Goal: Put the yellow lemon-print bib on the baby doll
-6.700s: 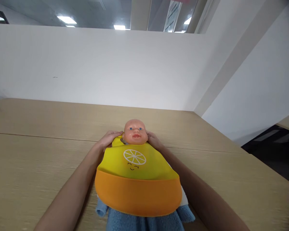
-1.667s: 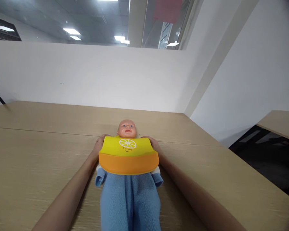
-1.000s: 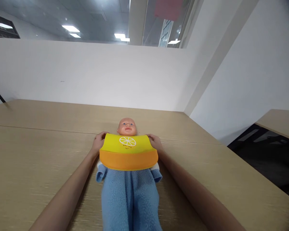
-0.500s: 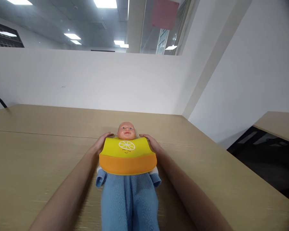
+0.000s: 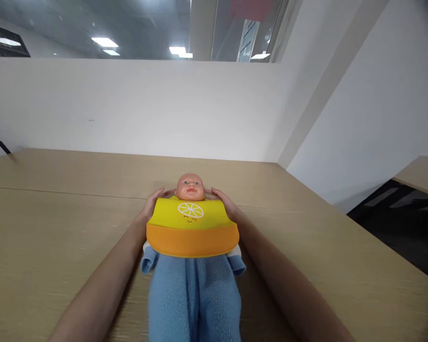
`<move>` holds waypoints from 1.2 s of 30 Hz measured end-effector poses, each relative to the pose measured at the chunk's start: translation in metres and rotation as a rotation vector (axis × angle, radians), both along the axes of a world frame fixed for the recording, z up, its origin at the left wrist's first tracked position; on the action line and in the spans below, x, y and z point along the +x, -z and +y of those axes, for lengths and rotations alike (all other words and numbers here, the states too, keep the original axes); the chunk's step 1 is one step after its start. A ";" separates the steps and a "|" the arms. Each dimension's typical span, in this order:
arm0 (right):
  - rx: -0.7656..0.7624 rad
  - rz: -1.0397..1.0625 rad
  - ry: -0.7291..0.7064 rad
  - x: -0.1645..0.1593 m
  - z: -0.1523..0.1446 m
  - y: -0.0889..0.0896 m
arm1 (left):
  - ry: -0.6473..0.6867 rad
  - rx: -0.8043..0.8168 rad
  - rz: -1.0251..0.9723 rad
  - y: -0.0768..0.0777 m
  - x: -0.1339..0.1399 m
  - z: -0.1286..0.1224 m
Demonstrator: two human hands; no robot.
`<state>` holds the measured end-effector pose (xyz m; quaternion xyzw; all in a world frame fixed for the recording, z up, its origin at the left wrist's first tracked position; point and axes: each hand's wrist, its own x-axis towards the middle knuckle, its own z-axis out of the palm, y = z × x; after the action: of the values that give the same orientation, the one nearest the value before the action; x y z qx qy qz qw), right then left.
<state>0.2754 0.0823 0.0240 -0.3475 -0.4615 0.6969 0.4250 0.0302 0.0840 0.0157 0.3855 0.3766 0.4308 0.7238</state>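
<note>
A baby doll lies on its back on the table, head away from me, in a fuzzy blue outfit with white at the upper sleeves. Over its chest spreads a yellow bib with an orange pocket, a white citrus slice and a smiling face. My left hand curls around the bib's upper left edge, fingers reaching in beside the doll's neck. On the other side, my right hand does the same at the upper right edge. The fingertips of both hands are partly hidden behind the neck.
The wooden table has a seam across its far part. A white wall with a window above stands behind it. At the far left lies a black cable end. To the right is a dark-sided piece of furniture with a wooden top.
Both hands have closed in on the doll's neck, their fingers now reaching behind it. The view has tilted slightly downward. The bib still lies over the chest.
</note>
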 end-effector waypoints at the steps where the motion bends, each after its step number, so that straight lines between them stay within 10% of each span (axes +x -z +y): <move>1: -0.001 -0.012 -0.020 -0.001 0.000 0.000 | 0.005 -0.004 -0.002 0.000 0.001 0.000; 19: -0.009 -0.085 0.014 -0.005 -0.013 0.008 | 0.024 0.011 -0.066 -0.004 -0.001 -0.015; 27: 0.326 -0.142 0.086 0.003 -0.026 0.017 | -0.038 0.006 -0.054 0.000 0.005 -0.038; 36: 0.221 0.022 -0.091 0.003 -0.074 -0.003 | 0.051 0.047 0.015 0.017 -0.004 -0.063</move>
<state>0.2780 0.0087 0.0269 -0.2694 -0.5460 0.6641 0.4338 0.0258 0.0205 -0.0010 0.4151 0.3619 0.4180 0.7225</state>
